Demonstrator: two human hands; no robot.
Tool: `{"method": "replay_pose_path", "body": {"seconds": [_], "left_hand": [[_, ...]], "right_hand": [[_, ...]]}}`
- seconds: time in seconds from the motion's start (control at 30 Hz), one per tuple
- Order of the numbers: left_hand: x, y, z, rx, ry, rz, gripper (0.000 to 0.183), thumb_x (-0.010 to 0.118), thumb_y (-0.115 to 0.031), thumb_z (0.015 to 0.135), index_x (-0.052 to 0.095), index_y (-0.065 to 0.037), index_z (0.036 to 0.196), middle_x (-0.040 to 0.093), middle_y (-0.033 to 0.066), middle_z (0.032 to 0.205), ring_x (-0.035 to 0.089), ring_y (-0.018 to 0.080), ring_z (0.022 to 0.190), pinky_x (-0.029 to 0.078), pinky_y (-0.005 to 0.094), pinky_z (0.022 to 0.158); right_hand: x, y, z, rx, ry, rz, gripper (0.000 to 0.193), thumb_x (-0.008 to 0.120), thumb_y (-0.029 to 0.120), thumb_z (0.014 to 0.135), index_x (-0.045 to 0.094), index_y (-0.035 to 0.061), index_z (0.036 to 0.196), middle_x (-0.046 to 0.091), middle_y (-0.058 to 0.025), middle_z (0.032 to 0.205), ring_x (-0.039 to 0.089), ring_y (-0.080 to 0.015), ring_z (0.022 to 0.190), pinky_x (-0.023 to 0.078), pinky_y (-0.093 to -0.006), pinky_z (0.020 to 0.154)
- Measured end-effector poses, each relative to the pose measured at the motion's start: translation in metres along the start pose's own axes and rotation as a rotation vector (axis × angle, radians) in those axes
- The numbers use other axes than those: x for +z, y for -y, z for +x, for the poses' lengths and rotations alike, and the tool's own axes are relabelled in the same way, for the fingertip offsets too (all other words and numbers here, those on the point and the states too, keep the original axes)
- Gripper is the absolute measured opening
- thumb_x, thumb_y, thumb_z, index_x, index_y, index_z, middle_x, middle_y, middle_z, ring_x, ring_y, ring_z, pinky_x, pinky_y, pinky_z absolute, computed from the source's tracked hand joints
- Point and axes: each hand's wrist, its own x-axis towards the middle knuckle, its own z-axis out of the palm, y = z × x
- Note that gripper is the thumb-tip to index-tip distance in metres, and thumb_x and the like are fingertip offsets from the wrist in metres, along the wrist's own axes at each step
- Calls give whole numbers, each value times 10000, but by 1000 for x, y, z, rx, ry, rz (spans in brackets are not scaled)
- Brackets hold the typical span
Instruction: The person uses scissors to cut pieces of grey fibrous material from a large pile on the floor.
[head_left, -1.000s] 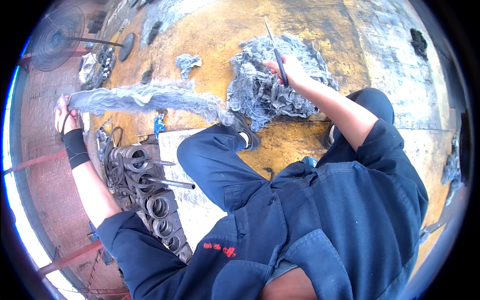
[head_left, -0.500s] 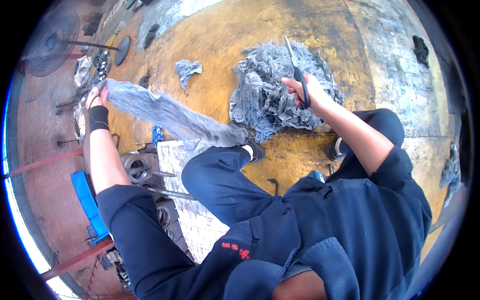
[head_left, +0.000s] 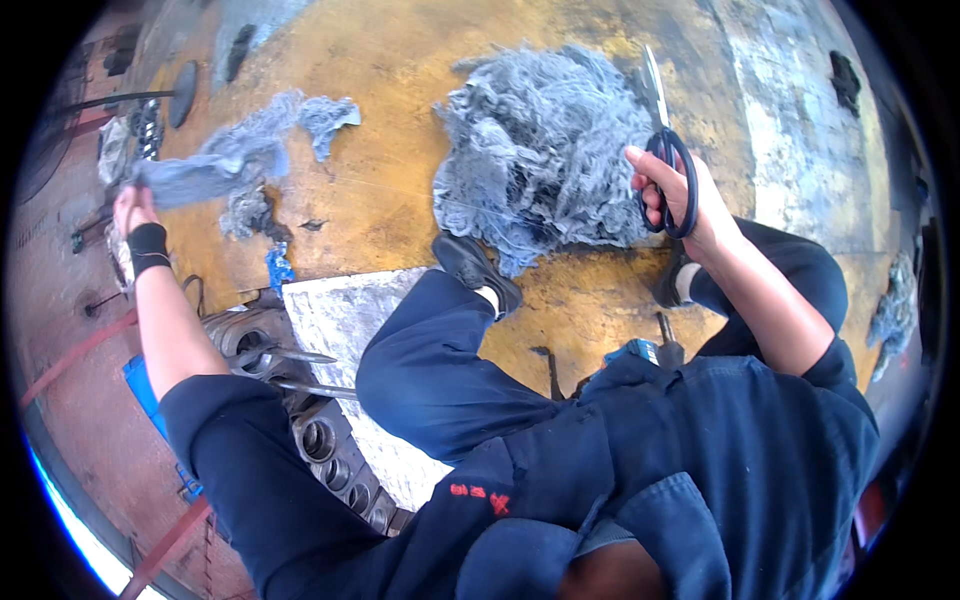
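Far out to the left, my left hand (head_left: 135, 212) has its fingers closed on one end of a strip of grey-blue fluffy cloth (head_left: 215, 168). The strip trails away to the right, low over the yellow floor, and is blurred by motion. My right hand (head_left: 690, 205) grips dark-handled scissors (head_left: 657, 95) by the loops, blades pointing away from me. These are just right of a large pile of frayed grey-blue cloth (head_left: 545, 140) in front of my feet; whether the blades are parted is unclear.
Smaller cloth scraps (head_left: 325, 122) lie left of the pile, with a blue scrap (head_left: 279, 265) nearer me. Metal parts with round holes (head_left: 317, 440) and rods sit beside my left leg, near a white board (head_left: 340, 320). More grey cloth (head_left: 893, 315) lies far right.
My left hand has moved further left and outward, drawing the strip away from my left foot and the pile's edge. My right hand with the scissors has shifted right, off the pile.
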Motion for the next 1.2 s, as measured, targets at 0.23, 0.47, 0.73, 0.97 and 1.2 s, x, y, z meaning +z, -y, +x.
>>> {"method": "replay_pose_path", "body": {"seconds": [0.23, 0.47, 0.73, 0.97, 1.2], "left_hand": [[6, 214, -208, -375, 544, 1059, 251, 696, -240, 724, 669, -62, 899, 651, 79, 816, 601, 196, 817, 469, 348, 735], [260, 143, -470, -700, 1413, 548, 157, 730, -179, 640, 664, -69, 732, 624, 40, 709, 576, 132, 651, 443, 264, 578], [297, 210, -639, -1407, 597, 324, 348, 720, -154, 785, 524, 21, 1013, 595, 124, 944, 629, 282, 808, 563, 386, 661], [295, 190, -646, -1373, 495, 276, 294, 653, -229, 844, 509, -42, 1020, 600, 117, 918, 627, 275, 777, 538, 378, 623], [316, 25, -574, -751, 772, -41, 132, 542, -106, 865, 551, -19, 964, 616, 123, 920, 639, 241, 780, 557, 365, 627]], "right_hand": [[-20, 21, -9, -240, -24, 111, 347, 650, 352, 830, 564, 27, 742, 469, 19, 565, 461, -69, 477, 375, -208, 454], [-49, 23, -20, -325, -154, 314, 307, 638, 317, 839, 567, 26, 772, 473, 5, 599, 439, -71, 511, 353, -203, 492], [-61, 19, -24, -351, -19, 552, 268, 642, 256, 831, 575, 3, 774, 535, -39, 597, 505, -105, 483, 414, -235, 442], [-68, 16, -25, -412, -130, 318, 337, 662, 308, 809, 602, -21, 765, 524, -24, 558, 537, -104, 473, 435, -227, 459], [-80, 37, -34, -528, -208, 23, 234, 724, 203, 769, 562, 35, 758, 549, -11, 625, 506, -81, 526, 411, -234, 488]]}}
